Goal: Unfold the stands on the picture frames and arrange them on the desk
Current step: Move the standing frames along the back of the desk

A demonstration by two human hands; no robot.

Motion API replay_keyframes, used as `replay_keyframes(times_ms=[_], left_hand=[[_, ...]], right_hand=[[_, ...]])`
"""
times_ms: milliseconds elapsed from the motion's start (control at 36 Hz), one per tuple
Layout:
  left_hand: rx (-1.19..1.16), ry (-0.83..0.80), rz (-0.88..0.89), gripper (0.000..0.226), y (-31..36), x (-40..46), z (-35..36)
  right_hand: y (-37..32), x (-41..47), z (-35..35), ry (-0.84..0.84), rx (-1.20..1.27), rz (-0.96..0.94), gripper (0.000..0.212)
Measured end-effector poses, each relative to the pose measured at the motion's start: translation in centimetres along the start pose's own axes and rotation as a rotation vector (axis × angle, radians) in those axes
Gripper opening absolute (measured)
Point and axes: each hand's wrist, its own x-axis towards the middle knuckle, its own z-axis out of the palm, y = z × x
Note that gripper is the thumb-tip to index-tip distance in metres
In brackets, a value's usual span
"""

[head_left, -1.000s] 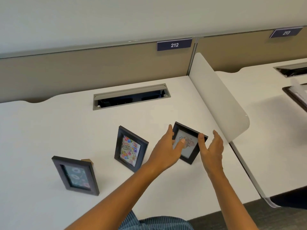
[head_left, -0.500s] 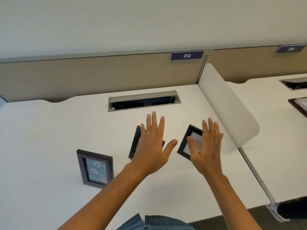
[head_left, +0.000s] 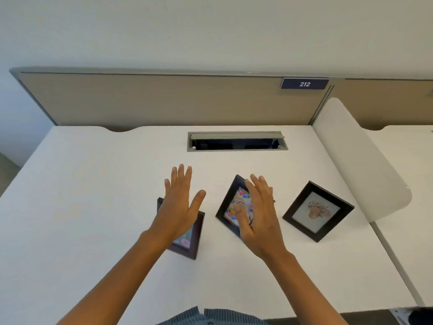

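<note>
Three black picture frames stand upright in a row on the white desk [head_left: 93,219]. The left frame [head_left: 189,240] is partly hidden behind my left hand [head_left: 179,205], which hovers with fingers straight and spread, holding nothing. The middle frame [head_left: 230,207], with a colourful birthday picture, is partly covered by my right hand [head_left: 259,214], also flat with straight fingers and empty. The right frame [head_left: 317,211], showing a pale floral picture, stands alone and fully visible. Whether either hand touches a frame I cannot tell.
A grey cable tray opening [head_left: 236,141] is set into the desk behind the frames. A beige partition [head_left: 164,99] with a "212" label [head_left: 304,83] runs along the back. A white curved divider panel [head_left: 358,160] stands at the right, next to the neighbouring desk [head_left: 407,156].
Both hands let go of the right frame, opened flat and shifted left over the left and middle frames. The view also swung left, so the frames sit further right in view.
</note>
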Motion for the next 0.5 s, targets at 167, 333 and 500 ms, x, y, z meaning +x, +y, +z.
replay_keyframes(times_ms=[167,333,500], left_hand=[[-0.242,0.012,-0.247,0.073,-4.8,-1.6,-2.1],[-0.412,-0.009,-0.407,0.069,-7.8,-3.2,-2.7],[-0.489,-0.047,-0.435,0.056,-9.6,-4.3,-2.7]], right_hand=[[-2.5,-1.2,5.3,-0.194,0.250,0.196,0.067],[-4.3,-2.1,9.2,-0.310,0.478,0.457,0.079],[-4.9,-2.4,11.4,-0.354,0.689,0.689,0.063]])
